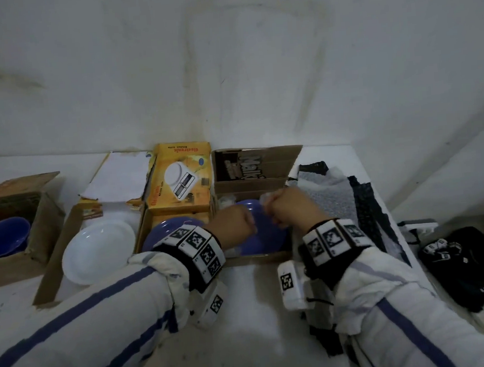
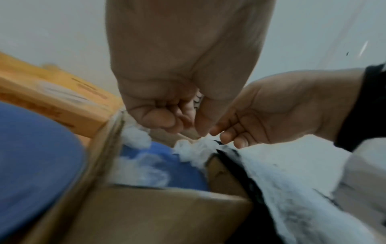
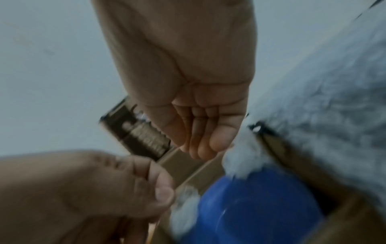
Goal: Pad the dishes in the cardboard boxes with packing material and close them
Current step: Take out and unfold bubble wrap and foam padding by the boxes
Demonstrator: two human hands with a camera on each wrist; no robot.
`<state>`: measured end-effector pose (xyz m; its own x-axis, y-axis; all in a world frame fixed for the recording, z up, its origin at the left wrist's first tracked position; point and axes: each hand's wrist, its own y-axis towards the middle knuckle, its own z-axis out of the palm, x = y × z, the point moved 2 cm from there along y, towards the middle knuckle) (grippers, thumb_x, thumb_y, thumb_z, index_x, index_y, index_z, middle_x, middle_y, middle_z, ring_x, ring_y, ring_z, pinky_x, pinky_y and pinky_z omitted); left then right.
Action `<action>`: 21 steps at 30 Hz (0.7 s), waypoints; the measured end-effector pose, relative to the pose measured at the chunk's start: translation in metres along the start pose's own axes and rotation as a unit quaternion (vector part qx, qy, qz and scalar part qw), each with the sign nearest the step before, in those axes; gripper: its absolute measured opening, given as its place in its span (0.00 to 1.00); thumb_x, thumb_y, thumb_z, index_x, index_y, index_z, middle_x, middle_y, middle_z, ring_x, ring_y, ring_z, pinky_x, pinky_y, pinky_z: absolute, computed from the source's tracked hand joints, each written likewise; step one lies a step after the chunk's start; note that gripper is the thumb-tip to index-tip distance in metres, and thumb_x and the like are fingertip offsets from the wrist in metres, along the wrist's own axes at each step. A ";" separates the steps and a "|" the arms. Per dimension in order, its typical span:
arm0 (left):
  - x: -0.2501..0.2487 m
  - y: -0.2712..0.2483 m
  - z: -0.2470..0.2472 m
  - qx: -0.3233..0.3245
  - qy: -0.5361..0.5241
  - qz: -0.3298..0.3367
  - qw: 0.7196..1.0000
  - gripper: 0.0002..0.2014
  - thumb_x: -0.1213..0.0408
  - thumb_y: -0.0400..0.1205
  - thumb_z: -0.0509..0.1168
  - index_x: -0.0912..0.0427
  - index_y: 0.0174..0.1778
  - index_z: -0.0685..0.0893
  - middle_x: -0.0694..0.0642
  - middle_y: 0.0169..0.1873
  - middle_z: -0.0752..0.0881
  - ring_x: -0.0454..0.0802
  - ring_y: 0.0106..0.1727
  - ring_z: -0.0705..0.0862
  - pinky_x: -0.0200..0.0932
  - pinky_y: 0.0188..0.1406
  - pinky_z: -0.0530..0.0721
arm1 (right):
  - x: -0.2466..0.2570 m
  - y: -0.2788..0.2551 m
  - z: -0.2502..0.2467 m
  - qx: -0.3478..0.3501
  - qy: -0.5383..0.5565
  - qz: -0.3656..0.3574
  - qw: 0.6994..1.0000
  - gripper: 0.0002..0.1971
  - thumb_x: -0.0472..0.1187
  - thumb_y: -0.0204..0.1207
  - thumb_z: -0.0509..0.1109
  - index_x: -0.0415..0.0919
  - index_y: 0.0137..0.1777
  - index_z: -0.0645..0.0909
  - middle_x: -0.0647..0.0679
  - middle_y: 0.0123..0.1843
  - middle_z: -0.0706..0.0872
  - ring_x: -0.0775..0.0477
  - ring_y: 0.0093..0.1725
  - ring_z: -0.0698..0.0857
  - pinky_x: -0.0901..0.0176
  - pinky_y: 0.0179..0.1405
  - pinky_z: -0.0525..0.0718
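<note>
An open brown cardboard box (image 1: 255,259) holds a blue plate (image 1: 268,236) with white fluffy stuffing (image 1: 226,203) around its rim. Both hands hover over the box, close together. My left hand (image 1: 238,221) is curled into a fist with nothing seen in it. My right hand (image 1: 286,206) has loosely bent fingers and an empty palm (image 3: 198,123). In the left wrist view the left fingers (image 2: 167,115) and the right hand (image 2: 261,115) hang just above a tuft of stuffing (image 2: 194,151) at the box's corner. In the right wrist view more stuffing (image 3: 242,161) lies on the plate (image 3: 250,206).
Bubble wrap (image 1: 332,202) lies right of the box, with black gear (image 1: 467,267) beyond it. To the left are a yellow scale box (image 1: 178,194) over another blue plate (image 1: 163,233), a white plate (image 1: 98,249) in a box, and a blue bowl (image 1: 4,236) in a box. The wall stands right behind.
</note>
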<state>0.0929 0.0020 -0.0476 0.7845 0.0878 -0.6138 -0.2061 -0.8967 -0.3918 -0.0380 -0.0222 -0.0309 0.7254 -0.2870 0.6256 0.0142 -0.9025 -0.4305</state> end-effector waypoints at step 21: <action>-0.076 -0.005 0.028 -0.052 -0.469 0.119 0.874 0.09 0.76 0.81 0.64 0.58 0.40 0.75 0.55 0.38 0.82 0.48 0.40 0.82 0.41 0.42 0.81 | -0.042 -0.038 -0.079 -0.017 -0.108 -0.073 0.991 0.07 0.48 0.73 0.70 0.54 0.49 0.77 0.54 0.53 0.81 0.47 0.58 0.81 0.45 0.65 0.77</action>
<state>0.0177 0.0118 -0.0177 -0.1072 0.1667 -0.9802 -0.2057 -0.9682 -0.1421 -0.1232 -0.0012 0.0111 0.8474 -0.0813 0.5247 0.1085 -0.9408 -0.3211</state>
